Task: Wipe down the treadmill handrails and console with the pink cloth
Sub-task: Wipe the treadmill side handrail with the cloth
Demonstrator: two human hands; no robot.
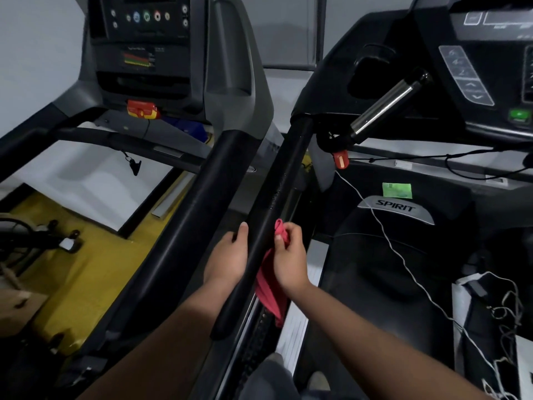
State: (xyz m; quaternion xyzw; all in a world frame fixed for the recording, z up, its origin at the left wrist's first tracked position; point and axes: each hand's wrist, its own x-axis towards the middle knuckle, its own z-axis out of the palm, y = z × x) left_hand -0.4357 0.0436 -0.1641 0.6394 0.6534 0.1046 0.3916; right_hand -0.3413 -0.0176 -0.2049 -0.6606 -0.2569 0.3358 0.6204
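Our right hand (288, 255), at lower centre of the frame, pinches a crumpled pink fabric cloth (272, 287) between thumb and curled fingers. One bunched end pokes up above the knuckles and the rest hangs in loose folds below the palm. The cloth lies against the right flank of the long black padded handrail (277, 183), whose long axis runs from lower centre up and slightly right toward the dark console (476, 67) at upper right. Our left hand (227, 255) lies against the rail's left side with one digit laid along it; whether its fingers wrap underneath we cannot tell. The two hands sit opposite each other with the rail between them. Most of the rail's length lies ahead of the cloth, up the frame. We judge the coming stroke must run along that axis, with the cloth pressed onto the rail, not dangling beside it. Small pale specks show midway up the rail.
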